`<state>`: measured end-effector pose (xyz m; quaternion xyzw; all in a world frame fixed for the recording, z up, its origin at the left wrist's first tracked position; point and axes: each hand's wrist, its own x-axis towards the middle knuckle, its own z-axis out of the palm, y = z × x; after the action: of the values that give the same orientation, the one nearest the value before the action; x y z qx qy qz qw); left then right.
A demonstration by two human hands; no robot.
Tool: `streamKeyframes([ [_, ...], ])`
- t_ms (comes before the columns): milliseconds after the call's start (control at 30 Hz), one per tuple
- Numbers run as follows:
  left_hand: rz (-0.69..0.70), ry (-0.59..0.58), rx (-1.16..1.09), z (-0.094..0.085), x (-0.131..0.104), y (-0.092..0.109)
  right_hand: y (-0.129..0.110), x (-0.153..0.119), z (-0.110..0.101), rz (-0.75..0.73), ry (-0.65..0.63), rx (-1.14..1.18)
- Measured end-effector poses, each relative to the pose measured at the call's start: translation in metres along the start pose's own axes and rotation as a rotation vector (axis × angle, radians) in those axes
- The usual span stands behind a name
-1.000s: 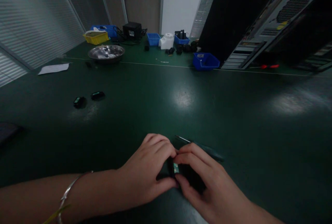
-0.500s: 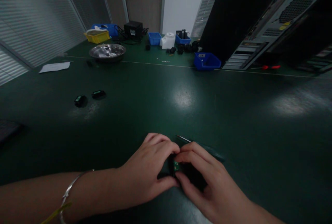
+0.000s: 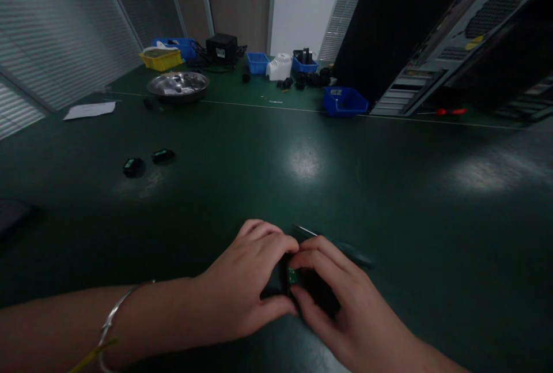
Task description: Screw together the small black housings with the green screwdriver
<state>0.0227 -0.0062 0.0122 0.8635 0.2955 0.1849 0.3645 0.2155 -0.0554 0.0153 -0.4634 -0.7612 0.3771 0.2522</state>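
Observation:
Between my two hands, low in the middle of the head view, is a small black part with a green circuit board [image 3: 292, 275]. My left hand [image 3: 254, 275] grips it from the left, thumb at the near end and index finger at the far end. From the right, my right hand [image 3: 341, 298] pinches it between thumb and fingertips. Most of the part is hidden by the fingers. Just beyond my right hand lies a screwdriver [image 3: 351, 252], its thin metal shaft pointing left. Two similar black parts with green tops [image 3: 133, 166] sit apart on the left.
The green table [image 3: 242, 148] carries a metal bowl [image 3: 179, 86], a paper sheet [image 3: 90, 110] and a blue bin [image 3: 344, 102]. A white device [image 3: 279, 67] and more bins stand at the back. A computer case [image 3: 436, 44] rises at the right.
The fingers have shifted very slightly around the part, and less of its green board shows. The view has moved a touch; the other things lie as before.

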Motion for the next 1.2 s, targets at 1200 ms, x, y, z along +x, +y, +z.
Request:
streamKeyframes([
  [1200,0.274,0.018,0.13,-0.0061,-0.0036,-0.0089,0.0017,-0.0014,0.0016,-0.002,-0.003,0.034],
])
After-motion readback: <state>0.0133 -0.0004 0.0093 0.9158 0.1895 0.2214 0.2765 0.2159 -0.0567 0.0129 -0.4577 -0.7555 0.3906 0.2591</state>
